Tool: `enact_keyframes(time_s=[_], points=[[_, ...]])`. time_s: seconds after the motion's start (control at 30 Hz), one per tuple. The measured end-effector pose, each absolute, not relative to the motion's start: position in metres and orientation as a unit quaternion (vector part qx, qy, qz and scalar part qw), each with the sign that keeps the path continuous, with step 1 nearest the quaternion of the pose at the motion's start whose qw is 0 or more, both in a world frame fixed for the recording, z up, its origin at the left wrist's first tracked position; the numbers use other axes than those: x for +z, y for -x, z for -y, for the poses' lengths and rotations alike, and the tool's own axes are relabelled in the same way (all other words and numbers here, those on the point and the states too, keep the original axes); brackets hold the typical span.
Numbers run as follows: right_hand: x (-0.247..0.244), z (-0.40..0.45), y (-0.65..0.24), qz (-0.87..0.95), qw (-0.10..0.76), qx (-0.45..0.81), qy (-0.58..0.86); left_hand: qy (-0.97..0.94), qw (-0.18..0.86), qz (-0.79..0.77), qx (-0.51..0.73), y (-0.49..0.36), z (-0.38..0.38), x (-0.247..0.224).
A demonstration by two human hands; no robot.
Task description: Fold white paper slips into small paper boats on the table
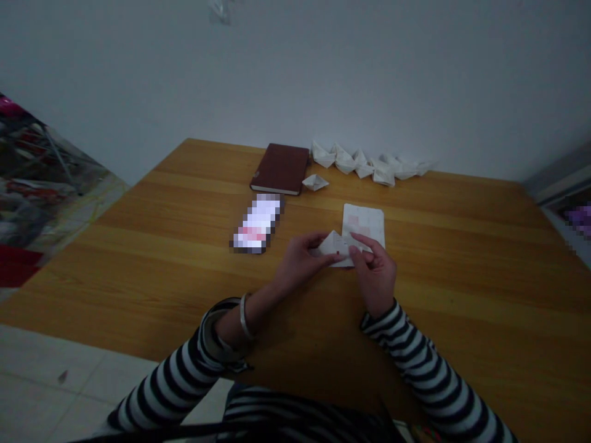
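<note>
Between my hands is a small white folded paper (333,243) with a pointed top, held above the table. My left hand (305,255) grips its left side, thumb along the lower edge. The fingers of my right hand (373,267) pinch its right side. Just behind the right fingers lies a white paper pad (369,218) with faint pink marks, partly covered by my hands and the folded paper. Farther back, a single folded paper boat (316,182) sits beside the brown notebook (282,167).
Several white paper boats (344,159) stand in a row along the table's back edge, near the wall. A phone (258,223) with a lit, blurred screen lies left of my hands on the wooden table (161,258). Cluttered items (32,178) are off to the left.
</note>
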State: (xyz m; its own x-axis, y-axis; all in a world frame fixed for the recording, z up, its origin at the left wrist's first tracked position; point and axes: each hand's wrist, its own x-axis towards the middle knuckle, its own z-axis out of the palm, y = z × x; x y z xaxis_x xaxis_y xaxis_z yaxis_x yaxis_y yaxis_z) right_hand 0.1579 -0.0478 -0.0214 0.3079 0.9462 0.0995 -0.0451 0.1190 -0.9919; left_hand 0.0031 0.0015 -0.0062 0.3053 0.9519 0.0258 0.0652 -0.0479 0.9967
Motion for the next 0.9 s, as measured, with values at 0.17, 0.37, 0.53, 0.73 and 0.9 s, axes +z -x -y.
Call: enact_keyframes(time_s=[0.17,0.37,0.53,0.73,0.9], points=[[-0.023,0.045,-0.158,0.455,0.583,0.435,0.513,-0.612,0.544,-0.435,0.374,-0.001,0.000,-0.005],[-0.025,0.045,-0.164,0.532,0.526,0.359,0.558,-0.646,0.512,-0.454,0.338,0.006,-0.003,-0.001],[-0.026,0.043,-0.169,0.574,0.498,0.334,0.558,-0.701,0.488,-0.428,0.295,0.013,-0.008,0.004],[-0.027,0.040,-0.168,0.533,0.483,0.422,0.552,-0.771,0.409,-0.414,0.259,0.011,-0.006,0.003],[-0.024,0.041,-0.167,0.560,0.467,0.370,0.576,-0.795,0.399,-0.398,0.226,0.008,-0.001,0.003]])
